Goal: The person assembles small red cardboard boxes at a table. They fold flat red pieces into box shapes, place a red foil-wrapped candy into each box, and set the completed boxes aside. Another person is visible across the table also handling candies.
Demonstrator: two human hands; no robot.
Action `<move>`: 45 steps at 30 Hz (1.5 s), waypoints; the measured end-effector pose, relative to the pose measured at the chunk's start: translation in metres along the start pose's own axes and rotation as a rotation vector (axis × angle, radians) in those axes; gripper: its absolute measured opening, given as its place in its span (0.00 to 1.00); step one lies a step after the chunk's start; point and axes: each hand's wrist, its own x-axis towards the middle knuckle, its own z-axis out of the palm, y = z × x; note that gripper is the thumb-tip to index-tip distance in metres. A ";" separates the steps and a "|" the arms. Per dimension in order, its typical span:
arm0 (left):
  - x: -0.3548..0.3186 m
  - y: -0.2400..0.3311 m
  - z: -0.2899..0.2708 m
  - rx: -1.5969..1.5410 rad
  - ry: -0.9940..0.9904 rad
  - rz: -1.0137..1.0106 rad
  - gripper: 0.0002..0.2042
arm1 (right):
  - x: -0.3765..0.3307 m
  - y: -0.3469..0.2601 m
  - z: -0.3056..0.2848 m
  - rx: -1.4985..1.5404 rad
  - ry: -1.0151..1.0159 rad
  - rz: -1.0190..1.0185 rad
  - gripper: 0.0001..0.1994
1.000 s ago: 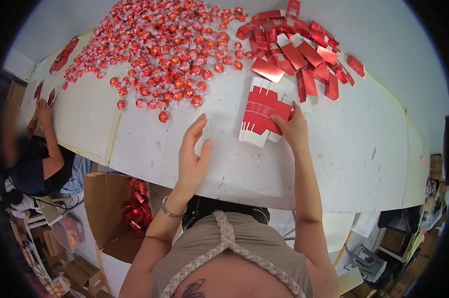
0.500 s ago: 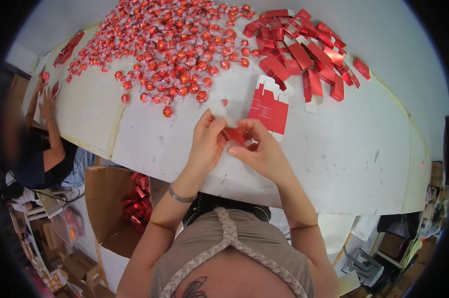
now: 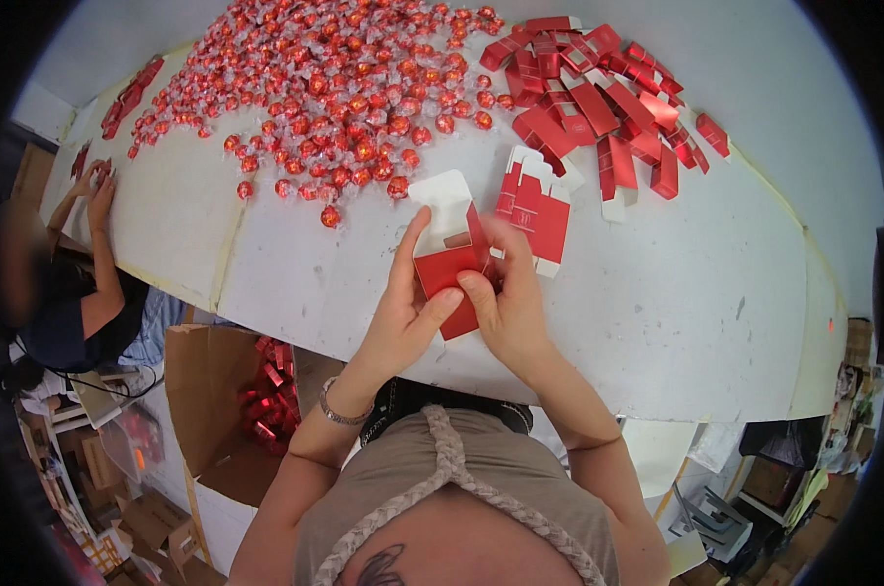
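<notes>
Between my hands, over the white table [image 3: 657, 322], is a small red carton [image 3: 444, 272] with its white-lined flap standing up at the far end. My left hand [image 3: 403, 317] grips its left side, the thumb on the front panel. My right hand [image 3: 512, 305] closes on the right side, its thumb also pressing the front, its upper fingers blurred. Just beyond my right hand lie flattened red cartons [image 3: 543, 230] with white flaps. A large heap of red foil-wrapped candies [image 3: 354, 127] in clear twisted wrappers spreads beyond my left hand.
Red folded boxes [image 3: 593, 107] are piled at the far right of the table. Below the table edge, on my left, an open cardboard box [image 3: 203, 391] holds several shiny red cartons [image 3: 271, 400]. At the far left a co-worker [image 3: 95, 293] works with both hands at the table.
The red carton, earlier mostly covered by my fingers, now shows opened out with its flap raised. My hands have moved slightly apart and nearer to me. The co-worker's hands have come together.
</notes>
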 end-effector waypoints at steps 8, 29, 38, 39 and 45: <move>-0.019 -0.006 0.001 0.147 -0.040 -0.170 0.19 | 0.009 0.014 -0.001 0.105 -0.026 -0.045 0.08; -0.018 0.025 -0.005 0.258 0.050 -0.096 0.26 | 0.020 -0.026 -0.030 0.325 -0.361 0.175 0.10; -0.014 0.001 -0.019 0.214 0.033 -0.068 0.22 | 0.019 -0.005 -0.052 0.242 -0.459 0.314 0.12; -0.005 -0.008 -0.023 0.185 0.151 0.118 0.23 | 0.038 -0.010 -0.063 0.186 -0.197 0.391 0.18; 0.005 -0.011 -0.039 0.165 0.396 0.119 0.26 | 0.040 0.060 -0.099 -0.644 0.086 0.437 0.52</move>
